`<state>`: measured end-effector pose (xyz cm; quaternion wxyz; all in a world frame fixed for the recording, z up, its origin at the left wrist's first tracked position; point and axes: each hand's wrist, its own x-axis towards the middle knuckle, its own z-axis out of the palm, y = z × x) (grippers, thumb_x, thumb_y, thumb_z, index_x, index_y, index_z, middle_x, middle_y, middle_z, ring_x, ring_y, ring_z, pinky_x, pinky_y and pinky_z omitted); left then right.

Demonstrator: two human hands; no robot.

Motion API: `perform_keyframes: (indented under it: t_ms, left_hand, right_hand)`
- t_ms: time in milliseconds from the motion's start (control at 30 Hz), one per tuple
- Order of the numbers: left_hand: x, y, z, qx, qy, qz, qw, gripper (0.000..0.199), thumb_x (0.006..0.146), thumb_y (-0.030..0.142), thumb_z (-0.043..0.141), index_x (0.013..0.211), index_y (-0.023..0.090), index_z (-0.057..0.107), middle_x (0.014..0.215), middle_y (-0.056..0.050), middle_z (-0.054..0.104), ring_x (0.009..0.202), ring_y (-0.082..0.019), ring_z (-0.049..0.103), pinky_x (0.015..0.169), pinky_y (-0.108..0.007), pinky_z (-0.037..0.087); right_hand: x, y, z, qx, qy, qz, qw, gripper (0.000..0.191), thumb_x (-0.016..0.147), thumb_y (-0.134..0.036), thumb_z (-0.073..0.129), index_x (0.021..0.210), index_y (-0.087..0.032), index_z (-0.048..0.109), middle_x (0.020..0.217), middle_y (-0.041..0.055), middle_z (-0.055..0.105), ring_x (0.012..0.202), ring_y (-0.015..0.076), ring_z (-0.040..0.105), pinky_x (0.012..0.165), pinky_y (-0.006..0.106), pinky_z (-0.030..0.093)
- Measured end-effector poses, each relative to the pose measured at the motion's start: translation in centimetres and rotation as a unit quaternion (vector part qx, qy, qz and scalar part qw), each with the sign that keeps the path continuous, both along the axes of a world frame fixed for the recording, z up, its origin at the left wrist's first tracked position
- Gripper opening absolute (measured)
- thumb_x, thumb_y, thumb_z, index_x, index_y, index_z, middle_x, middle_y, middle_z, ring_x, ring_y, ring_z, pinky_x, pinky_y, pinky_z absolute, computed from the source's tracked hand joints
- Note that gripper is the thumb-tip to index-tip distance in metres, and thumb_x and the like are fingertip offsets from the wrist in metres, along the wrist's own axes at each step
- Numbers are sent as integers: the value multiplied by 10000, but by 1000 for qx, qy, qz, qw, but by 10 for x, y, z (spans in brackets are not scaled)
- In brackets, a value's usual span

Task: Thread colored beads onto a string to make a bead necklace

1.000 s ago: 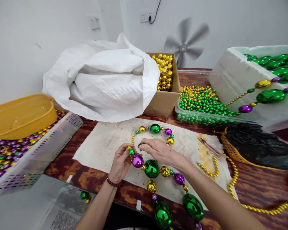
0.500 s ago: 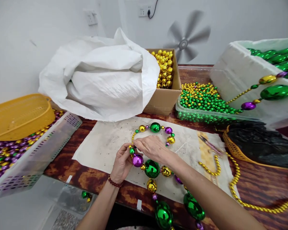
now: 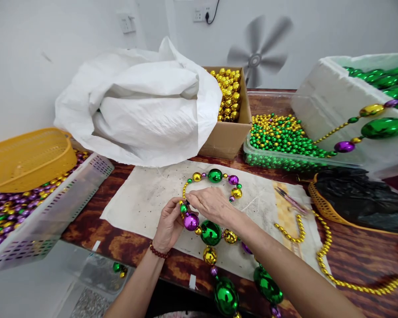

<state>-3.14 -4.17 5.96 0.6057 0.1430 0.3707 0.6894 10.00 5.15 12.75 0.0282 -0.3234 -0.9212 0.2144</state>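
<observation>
A strand of gold, green and purple beads loops over the white cloth and hangs past the table's front edge. My left hand, with a brown bead bracelet at the wrist, pinches the strand beside a small green bead and a large purple bead. Just to its right, my right hand has its fingers pressed together at the strand near small gold beads. The fingertips of both hands nearly meet; what lies between them is too small to make out.
Tweezers and a gold bead chain lie at the right, near a basket with black plastic. Behind stand a white sack, a cardboard box and a clear bead tub. At the left is a white crate.
</observation>
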Motion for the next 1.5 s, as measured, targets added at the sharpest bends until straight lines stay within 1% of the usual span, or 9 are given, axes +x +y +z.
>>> perform_keyframes:
  t_ms: [367, 500, 700, 867, 1033, 1167, 1300, 1400, 1500]
  left_hand:
    - [-5, -2, 0, -24, 65, 12, 998, 338, 622, 374, 919, 857, 200, 749, 808, 8, 732, 692, -108, 662, 665, -212, 556]
    - [-19, -8, 8, -49, 146, 35, 987, 363, 606, 365, 924, 883, 198, 758, 837, -12, 735, 709, -114, 659, 660, -191, 550]
    - [-31, -17, 18, -41, 216, -10, 975, 379, 634, 416, 889, 912, 191, 764, 700, -27, 681, 632, -140, 606, 590, -225, 531]
    - [-25, -25, 25, -41, 241, -1, 970, 367, 662, 425, 866, 920, 182, 769, 714, -34, 672, 638, -144, 598, 588, -235, 509]
    - [-28, -31, 28, -17, 278, -15, 960, 337, 743, 405, 815, 977, 168, 769, 782, -55, 701, 693, -149, 607, 650, -245, 500]
    - [-31, -36, 31, 0, 334, -44, 941, 344, 807, 403, 766, 1066, 177, 751, 843, -61, 718, 771, -164, 637, 741, -257, 508]
    - [-25, -31, 45, 41, 384, -84, 919, 295, 863, 374, 710, 1090, 185, 709, 835, -57, 711, 758, -173, 650, 718, -274, 520]
    - [-20, -23, 60, 78, 405, -86, 907, 236, 870, 351, 703, 1054, 208, 666, 846, -37, 709, 699, -158, 655, 675, -271, 526]
    - [-22, -15, 70, 97, 420, -113, 895, 270, 857, 339, 715, 1090, 217, 654, 866, -34, 716, 718, -168, 679, 700, -280, 538]
  right_hand:
    - [18, 4, -10, -71, 115, -56, 989, 423, 1063, -445, 359, 891, -193, 652, 758, 17, 641, 686, 161, 532, 605, 267, 240]
    - [69, 15, -21, -51, 148, -157, 975, 228, 1021, -327, 473, 1168, -188, 577, 928, 28, 678, 782, 172, 594, 685, 250, 370]
    - [181, 36, -39, 74, -73, -378, 920, 234, 991, -192, 442, 1106, -131, 636, 1086, 130, 658, 1019, 221, 600, 855, 281, 427]
    - [213, 34, -58, 73, -165, -422, 888, 261, 968, -167, 468, 1135, -159, 668, 1086, 144, 691, 972, 246, 645, 783, 302, 451]
    - [212, 26, -60, 90, -214, -419, 878, 265, 970, -191, 501, 1160, -129, 676, 1142, 209, 678, 1092, 314, 622, 863, 395, 457]
    - [185, 14, -35, 105, -182, -390, 897, 276, 987, -226, 511, 1181, -117, 674, 1209, 220, 654, 1139, 332, 605, 921, 436, 444]
    - [112, -11, 1, 61, 79, -158, 982, 332, 986, -295, 586, 1283, -151, 619, 1307, 156, 643, 1224, 255, 574, 1033, 379, 418]
    - [57, -25, 21, 27, 171, 3, 985, 435, 941, -339, 669, 1333, -175, 577, 1351, 129, 629, 1265, 244, 546, 1045, 371, 401]
    - [34, -27, 33, 27, 147, 13, 989, 169, 980, -277, 607, 1097, -182, 682, 1107, 88, 724, 1065, 223, 632, 911, 328, 425]
